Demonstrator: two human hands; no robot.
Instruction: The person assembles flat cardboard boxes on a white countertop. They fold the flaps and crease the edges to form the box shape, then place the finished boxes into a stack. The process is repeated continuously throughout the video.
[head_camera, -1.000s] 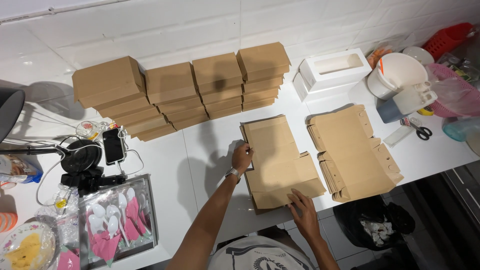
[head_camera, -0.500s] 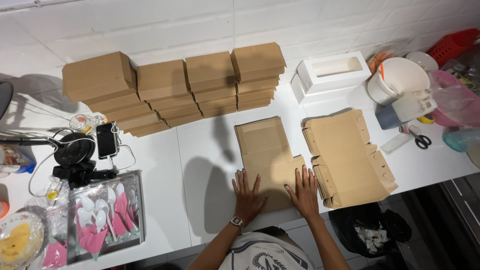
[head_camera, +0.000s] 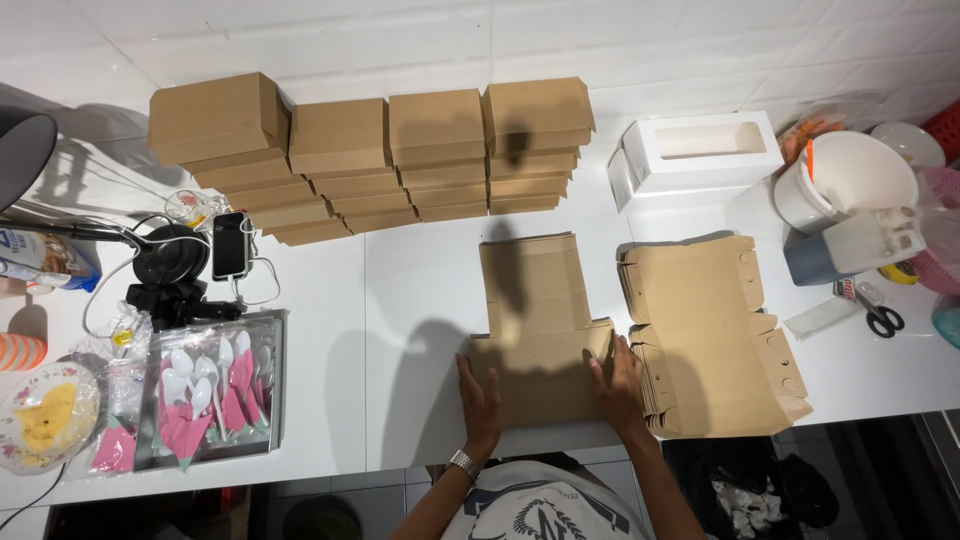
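1. Left hand (head_camera: 481, 398) first: fingers spread flat, pressing down on the lower left part of the flat box blank (head_camera: 535, 335). Nothing pinched, just palm and fingers laid on the card.
2. Right hand (head_camera: 618, 383): same deal, fingers spread and lying on the blank's lower right edge, right where it meets the stack of blanks (head_camera: 710, 335) beside it.
3. The blank lies unfolded on the white counter (head_camera: 400, 300), in front of me, its narrow top flap pointing to the wall. Both my hands are at its near, wide end.
4. My read on the step: I'm holding the sheet down at the start of folding it, side flaps not yet raised. I'd say the next move needs fingertips under the side edges, creasing along the scored lines.
5. Further out: four stacks of folded boxes (head_camera: 390, 155) along the wall, a white window box (head_camera: 700, 150) to their right, scissors (head_camera: 880, 315) at far right.
6. Left side: a phone (head_camera: 230, 245) on a cable and a tray of plastic spoons (head_camera: 205, 390).
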